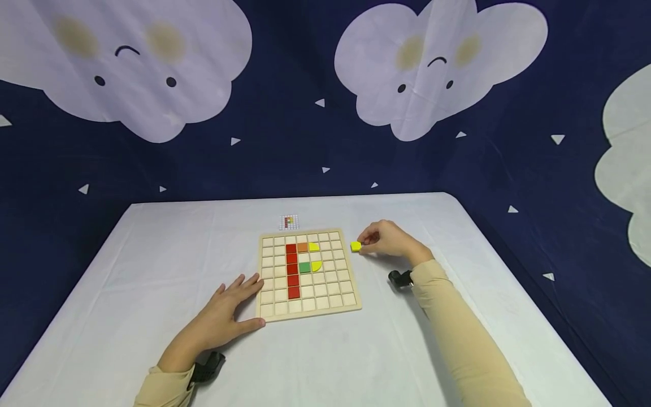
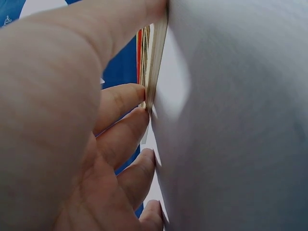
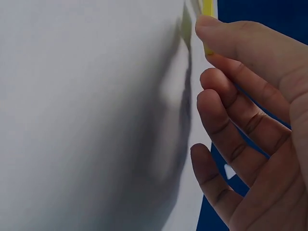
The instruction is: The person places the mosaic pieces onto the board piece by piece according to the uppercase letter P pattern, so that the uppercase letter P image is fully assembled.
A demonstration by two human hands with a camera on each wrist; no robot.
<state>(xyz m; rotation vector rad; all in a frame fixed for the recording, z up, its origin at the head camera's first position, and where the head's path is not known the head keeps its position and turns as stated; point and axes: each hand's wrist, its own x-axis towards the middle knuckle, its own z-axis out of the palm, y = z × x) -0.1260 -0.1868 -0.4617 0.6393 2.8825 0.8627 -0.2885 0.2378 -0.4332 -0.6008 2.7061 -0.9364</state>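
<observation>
A wooden grid board [image 1: 311, 316] lies on the white table, holding a column of red square tiles [image 1: 292, 268], an orange tile [image 1: 302, 247], a green tile [image 1: 304, 267] and two yellow pieces with a curved edge, the lower one [image 1: 316, 265] beside the green. My left hand [image 1: 216, 316] rests at the board's left edge, fingers spread, thumb at the near left corner. Just off the board's right side, my right hand [image 1: 389, 240] pinches a yellow tile [image 1: 356, 246] between thumb and finger. The right wrist view shows this yellow tile [image 3: 208, 9] edge-on, held above the table.
Behind the board lies a small pattern card [image 1: 289, 221] with a coloured grid on it. White cloth covers the table [image 1: 178, 249]. A dark blue curtain [image 1: 285, 164] with cloud prints hangs behind it. Each wrist wears a black camera, one [image 1: 208, 367] on the left.
</observation>
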